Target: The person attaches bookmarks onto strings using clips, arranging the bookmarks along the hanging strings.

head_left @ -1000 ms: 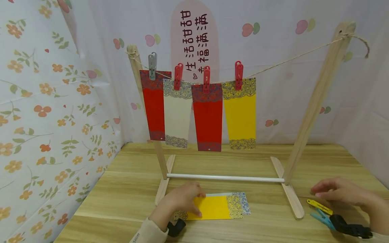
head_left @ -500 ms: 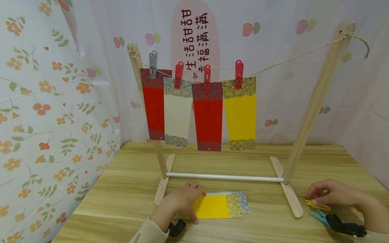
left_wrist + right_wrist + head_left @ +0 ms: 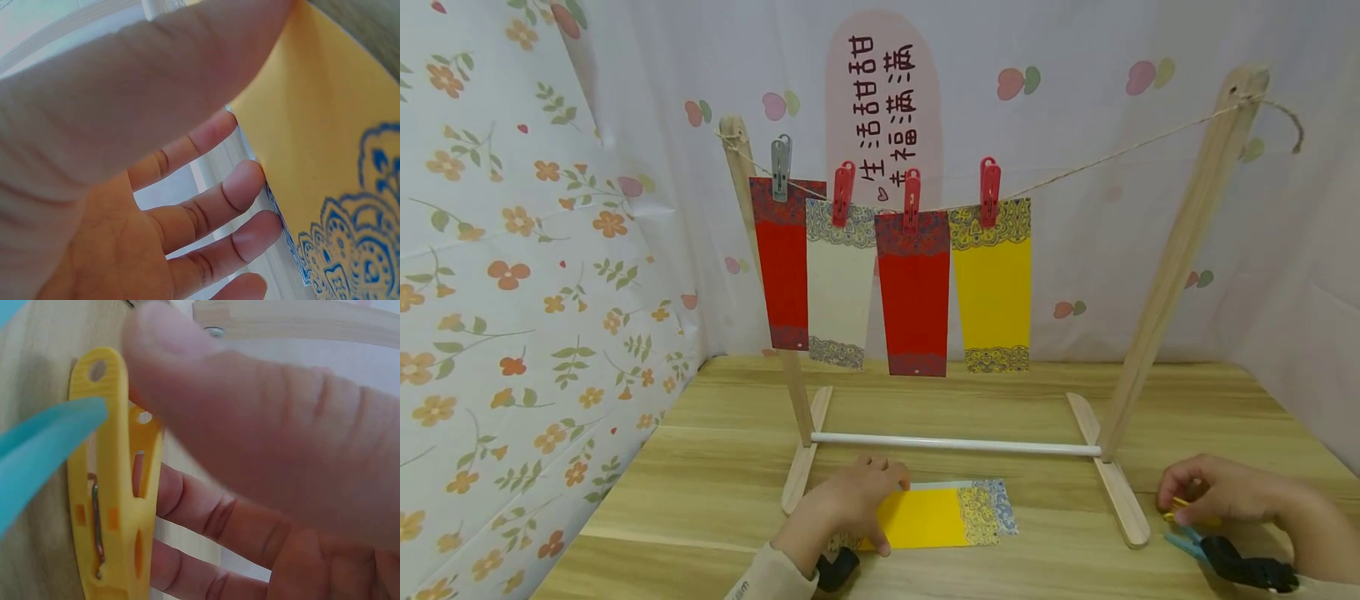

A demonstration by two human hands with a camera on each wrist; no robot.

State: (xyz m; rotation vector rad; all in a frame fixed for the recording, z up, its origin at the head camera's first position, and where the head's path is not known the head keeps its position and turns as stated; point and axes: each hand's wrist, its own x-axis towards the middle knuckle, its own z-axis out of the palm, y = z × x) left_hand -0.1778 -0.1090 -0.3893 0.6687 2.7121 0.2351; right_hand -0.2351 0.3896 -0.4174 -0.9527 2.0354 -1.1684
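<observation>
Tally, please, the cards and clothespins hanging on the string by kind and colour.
Red cards: 2
White card: 1
Yellow card: 1
Red clothespins: 3
Grey clothespin: 1
Total: 8

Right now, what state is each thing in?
Yellow clothespin: in the right grip, handles spread
Turquoise clothespin: unheld, partly hidden
Loose yellow card: lying flat, left grip across it
Pale card: flat, mostly covered by the yellow one
Grey clothespin: clipped shut
Red clothespins: clipped shut
Hanging cards: pegged up
Cord: tied at both ends, sagging
Wooden stand: upright
</observation>
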